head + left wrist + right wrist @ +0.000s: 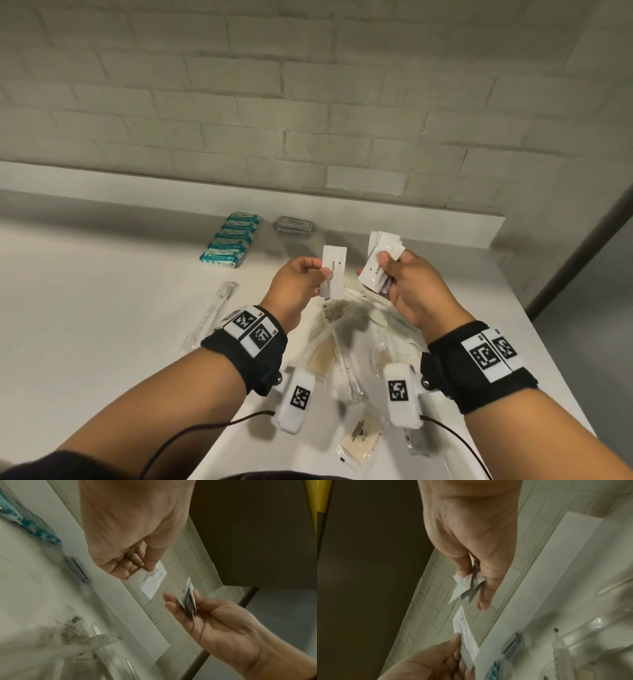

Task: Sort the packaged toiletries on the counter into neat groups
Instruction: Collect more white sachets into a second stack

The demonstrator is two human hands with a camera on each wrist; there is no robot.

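While you hold both hands raised above the white worktop [102,342], its left part lies bare out to the left edge, giving open room there. Towards the back edge, left of centre, a row of teal-and-white wrapped packets [230,240] stands in a neat line, and just to its right sits a small stack of flat grey sachets [295,225]. Nearer you, a long clear plastic sleeve holding a toothbrush [209,315] lies alone, slanting towards the front edge.

Your left hand [297,287] pinches one flat white rectangular sachet printed "Toothpaste" [333,271] by its lower left edge, thumb against curled fingers, the sachet upright and apart from the counter. Just beside it, not touching, your right hand [412,286] grips a fanned bundle of matching white sachets [381,262] between thumb and fingers.

Below both hands, a loose heap of clear plastic-wrapped toiletries [346,346] sprawls from the middle of the worktop to its front edge, overlapping one another. To the right of the heap, a bare strip runs to the right edge.
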